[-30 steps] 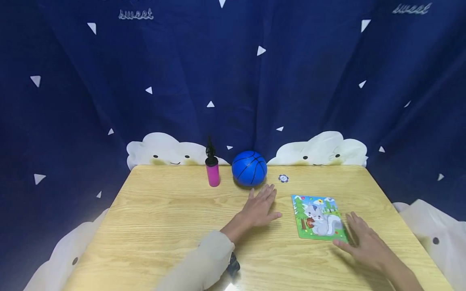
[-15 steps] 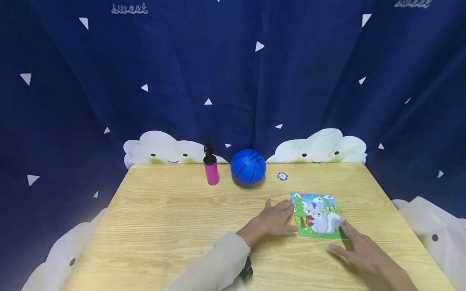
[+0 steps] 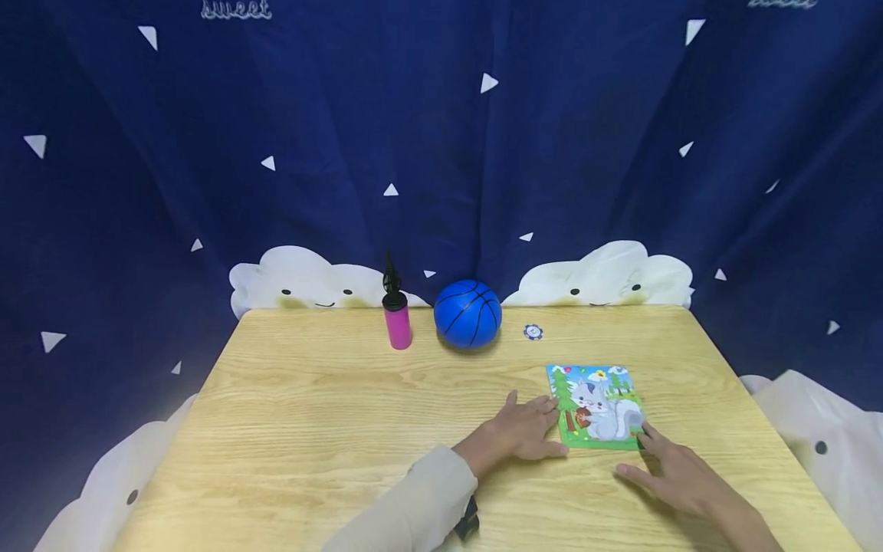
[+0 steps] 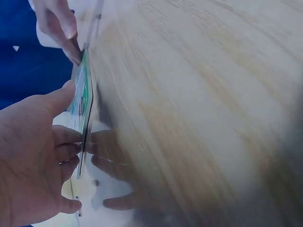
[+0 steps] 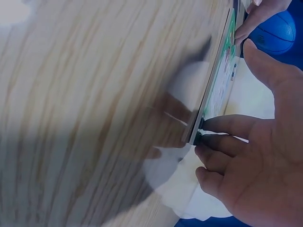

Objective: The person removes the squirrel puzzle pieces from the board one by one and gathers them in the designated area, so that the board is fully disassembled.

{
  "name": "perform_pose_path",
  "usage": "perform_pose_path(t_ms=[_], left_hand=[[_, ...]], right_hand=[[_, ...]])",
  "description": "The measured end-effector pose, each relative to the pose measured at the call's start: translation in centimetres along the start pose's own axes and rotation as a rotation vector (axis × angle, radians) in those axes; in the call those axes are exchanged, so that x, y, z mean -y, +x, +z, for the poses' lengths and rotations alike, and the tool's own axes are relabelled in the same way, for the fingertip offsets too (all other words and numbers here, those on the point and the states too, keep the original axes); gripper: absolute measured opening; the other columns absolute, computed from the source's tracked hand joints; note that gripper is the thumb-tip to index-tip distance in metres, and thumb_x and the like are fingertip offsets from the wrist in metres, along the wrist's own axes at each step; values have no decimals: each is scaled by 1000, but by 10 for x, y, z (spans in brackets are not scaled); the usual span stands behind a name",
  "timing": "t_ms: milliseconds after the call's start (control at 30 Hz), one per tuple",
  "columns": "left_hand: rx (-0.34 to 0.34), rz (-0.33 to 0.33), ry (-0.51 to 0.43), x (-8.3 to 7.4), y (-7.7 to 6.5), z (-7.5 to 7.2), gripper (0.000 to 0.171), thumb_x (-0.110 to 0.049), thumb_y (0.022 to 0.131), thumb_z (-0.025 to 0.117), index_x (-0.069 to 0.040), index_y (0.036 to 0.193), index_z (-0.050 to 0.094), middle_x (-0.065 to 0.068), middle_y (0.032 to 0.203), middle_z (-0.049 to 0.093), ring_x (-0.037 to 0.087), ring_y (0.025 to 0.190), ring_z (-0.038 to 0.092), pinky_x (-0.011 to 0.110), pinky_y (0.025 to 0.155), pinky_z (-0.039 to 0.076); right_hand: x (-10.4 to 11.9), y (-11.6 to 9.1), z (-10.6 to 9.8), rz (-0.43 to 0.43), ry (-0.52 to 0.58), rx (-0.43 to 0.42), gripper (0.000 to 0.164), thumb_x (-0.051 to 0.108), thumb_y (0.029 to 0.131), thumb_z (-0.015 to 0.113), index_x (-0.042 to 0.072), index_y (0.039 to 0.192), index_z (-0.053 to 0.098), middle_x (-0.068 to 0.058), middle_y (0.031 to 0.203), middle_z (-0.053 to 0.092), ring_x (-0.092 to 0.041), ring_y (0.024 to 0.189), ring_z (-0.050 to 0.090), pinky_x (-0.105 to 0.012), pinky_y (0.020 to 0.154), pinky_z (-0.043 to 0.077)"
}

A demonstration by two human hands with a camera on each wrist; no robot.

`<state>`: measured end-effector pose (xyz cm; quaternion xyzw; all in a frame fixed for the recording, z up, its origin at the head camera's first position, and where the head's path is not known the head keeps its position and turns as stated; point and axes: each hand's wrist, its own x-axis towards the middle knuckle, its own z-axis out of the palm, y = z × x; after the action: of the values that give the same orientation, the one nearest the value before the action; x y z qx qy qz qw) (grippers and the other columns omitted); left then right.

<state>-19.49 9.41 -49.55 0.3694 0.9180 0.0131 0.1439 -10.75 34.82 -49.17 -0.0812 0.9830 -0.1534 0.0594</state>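
A dark blue curtain (image 3: 345,138) hangs beyond the squirrel board (image 3: 599,406), which lies flat on the wooden worktop (image 3: 310,414). The left hand (image 3: 522,431), fingers spread, touches the board's left edge; the right hand (image 3: 679,475), thumb wide of its fingers, touches its near right corner. Beyond the board and leftward stand a blue ball (image 3: 467,316), a pink pump (image 3: 398,326) and a round chip (image 3: 533,332), the chip nearest.
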Motion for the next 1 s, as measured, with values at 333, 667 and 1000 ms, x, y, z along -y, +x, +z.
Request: perform_pose_path(t_ms=[333, 667, 1000], left_hand=[[-7, 9, 15, 13, -23, 4, 69, -63, 92, 38, -24, 148, 34, -9, 157, 24, 7, 145, 21, 50, 115, 25], [-17, -37, -61, 33, -50, 7, 73, -65, 89, 42, -19, 146, 37, -6, 157, 27, 10, 145, 24, 53, 115, 23], [-37, -94, -134, 57, -86, 9, 76, -64, 88, 46, -13, 144, 41, 0, 155, 31, 15, 144, 28, 56, 114, 24]], right_hand=[[21, 3, 2, -63, 3, -3, 77, 52, 84, 63, -10, 128, 52, -34, 138, 44, -56, 114, 50, -63, 89, 43], [50, 8, 8, -96, -10, 33, 76, 58, 84, 59, -3, 129, 56, -28, 139, 47, -48, 114, 56, -57, 91, 46], [83, 20, 20, -168, -11, 41, 77, 63, 82, 58, -2, 125, 60, -28, 136, 51, -44, 114, 58, -52, 90, 49]])
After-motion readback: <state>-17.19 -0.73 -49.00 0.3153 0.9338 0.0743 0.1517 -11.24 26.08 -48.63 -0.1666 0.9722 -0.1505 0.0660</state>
